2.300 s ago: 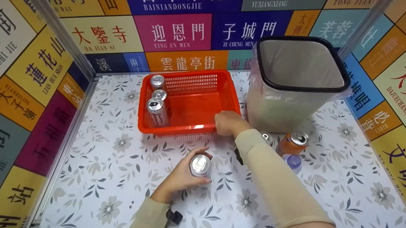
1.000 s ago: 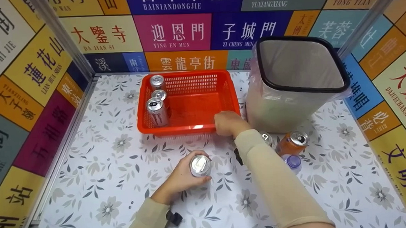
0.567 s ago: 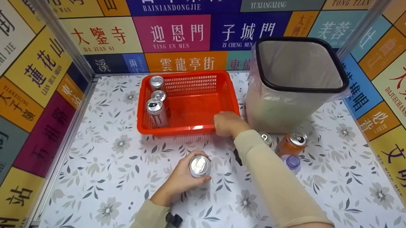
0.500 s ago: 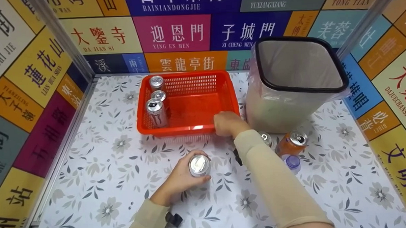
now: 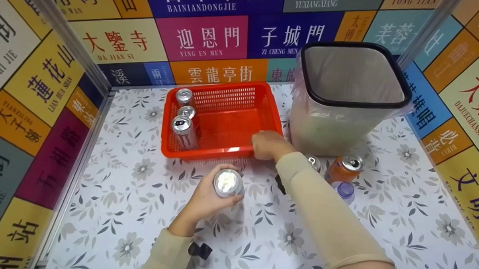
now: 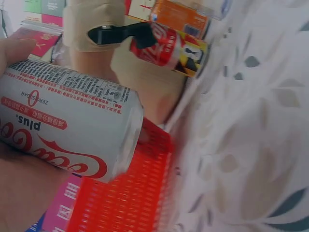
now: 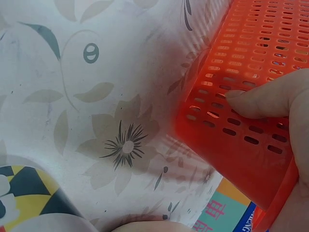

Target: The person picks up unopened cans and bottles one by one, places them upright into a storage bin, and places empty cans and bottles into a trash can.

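Note:
My left hand (image 5: 205, 197) is wrapped around a white Coca-Cola Plus can (image 5: 228, 183), raised off the table just in front of the red plastic basket (image 5: 233, 128). Red lettering and "zero sugar" show on the can (image 6: 72, 116) in the left wrist view. At the basket's front right corner, my right hand (image 5: 271, 145) grips the rim. Its thumb (image 7: 265, 100) lies against the slotted wall (image 7: 256, 128) in the right wrist view; the fingers behind are mostly hidden. Along the basket's left side stand three cans, the front one a pale Monster can (image 5: 185, 132).
Right of the basket stands a bin (image 5: 327, 127) with a black rim and a plastic liner. Before it are an orange can (image 5: 346, 168), a bottle with a purple cap (image 5: 345, 189) and a red cola can (image 6: 161, 46), partly behind my right forearm.
My left hand has lifted the white can and shifted it slightly left and toward the basket. Earlier its fingers closed in around the can. The right hand and basket have stayed put.

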Available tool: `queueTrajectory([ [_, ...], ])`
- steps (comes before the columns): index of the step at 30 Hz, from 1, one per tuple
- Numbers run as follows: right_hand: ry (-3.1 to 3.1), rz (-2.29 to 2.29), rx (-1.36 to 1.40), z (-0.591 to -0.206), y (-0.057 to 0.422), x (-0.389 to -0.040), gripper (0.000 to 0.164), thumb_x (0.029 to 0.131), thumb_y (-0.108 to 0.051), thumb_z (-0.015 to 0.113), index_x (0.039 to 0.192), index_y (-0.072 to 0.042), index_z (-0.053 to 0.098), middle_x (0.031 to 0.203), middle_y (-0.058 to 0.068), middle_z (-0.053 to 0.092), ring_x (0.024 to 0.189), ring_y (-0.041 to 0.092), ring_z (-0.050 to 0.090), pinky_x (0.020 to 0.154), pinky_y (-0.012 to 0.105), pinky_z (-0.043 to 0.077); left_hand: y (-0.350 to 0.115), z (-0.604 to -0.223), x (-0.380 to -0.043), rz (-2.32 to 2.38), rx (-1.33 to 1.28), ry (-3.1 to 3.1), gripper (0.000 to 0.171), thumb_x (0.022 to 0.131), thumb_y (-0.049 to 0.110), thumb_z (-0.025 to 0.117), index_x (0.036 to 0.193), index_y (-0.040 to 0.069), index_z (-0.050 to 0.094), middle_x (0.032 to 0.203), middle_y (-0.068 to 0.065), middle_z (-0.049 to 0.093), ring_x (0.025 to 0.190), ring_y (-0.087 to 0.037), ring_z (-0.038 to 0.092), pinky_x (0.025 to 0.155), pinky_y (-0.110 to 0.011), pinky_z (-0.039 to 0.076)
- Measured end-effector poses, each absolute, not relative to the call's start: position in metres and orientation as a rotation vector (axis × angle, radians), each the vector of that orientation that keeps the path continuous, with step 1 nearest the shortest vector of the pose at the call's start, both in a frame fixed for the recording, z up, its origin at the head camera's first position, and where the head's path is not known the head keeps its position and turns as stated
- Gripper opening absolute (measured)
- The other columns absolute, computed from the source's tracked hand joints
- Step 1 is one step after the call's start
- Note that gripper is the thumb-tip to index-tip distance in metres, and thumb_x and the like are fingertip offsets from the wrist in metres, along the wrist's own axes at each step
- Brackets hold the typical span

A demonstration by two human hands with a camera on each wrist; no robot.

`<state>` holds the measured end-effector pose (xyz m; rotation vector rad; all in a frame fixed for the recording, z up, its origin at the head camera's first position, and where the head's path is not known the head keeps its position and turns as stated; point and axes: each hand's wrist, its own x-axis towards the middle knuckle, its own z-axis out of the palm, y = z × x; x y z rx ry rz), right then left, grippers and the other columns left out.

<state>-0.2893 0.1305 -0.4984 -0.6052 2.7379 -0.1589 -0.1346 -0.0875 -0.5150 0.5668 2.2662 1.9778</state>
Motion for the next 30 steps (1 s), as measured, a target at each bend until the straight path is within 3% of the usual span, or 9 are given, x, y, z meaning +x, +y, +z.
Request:
queueTrajectory([
  [8, 2.737, -0.136, -0.617, -0.498, 0.131, -0.292, 0.012, 0.088, -0.011, 0.062, 0.092, -0.006, 0.073, 0.099, 0.014, 0.071, 0.089, 0.035, 0.063, 0.088, 0.046, 0.055, -0.096, -0.482, -0.146, 2.081, 0.664, 2.267, 0.065, 0.074, -0.001, 0.091, 0.131, 0.005, 0.061, 0.121, -0.01, 0.072, 0.114, -0.03, 0.064, 0.104, -0.049, 0.051],
  [14, 2.723, -0.169, -0.587, -0.497, 0.131, -0.29, 0.015, 0.089, -0.012, 0.062, 0.1, -0.006, 0.072, 0.1, 0.014, 0.07, 0.093, 0.034, 0.062, 0.092, 0.045, 0.055, -0.104, -0.46, -0.158, 2.143, 0.66, 2.307, 0.063, 0.075, -0.004, 0.089, 0.131, 0.005, 0.061, 0.122, -0.008, 0.071, 0.115, -0.031, 0.064, 0.105, -0.051, 0.051],
  [20, 2.727, -0.156, -0.607, -0.497, 0.13, -0.289, 0.017, 0.091, -0.013, 0.063, 0.103, -0.005, 0.071, 0.105, 0.015, 0.071, 0.097, 0.035, 0.063, 0.097, 0.047, 0.055, -0.114, -0.44, -0.167, 2.202, 0.558, 2.364, 0.061, 0.075, -0.005, 0.089, 0.13, 0.004, 0.063, 0.122, -0.008, 0.073, 0.118, -0.026, 0.065, 0.107, -0.042, 0.05],
  [30, 2.694, -0.211, -0.495, -0.497, 0.13, -0.289, 0.012, 0.092, -0.014, 0.067, 0.103, -0.009, 0.07, 0.096, 0.012, 0.068, 0.092, 0.032, 0.062, 0.088, 0.044, 0.056, -0.128, -0.42, -0.198, 2.194, 0.336, 2.467, 0.062, 0.078, 0.006, 0.091, 0.133, 0.007, 0.062, 0.125, -0.006, 0.069, 0.119, -0.023, 0.062, 0.107, -0.045, 0.05],
])
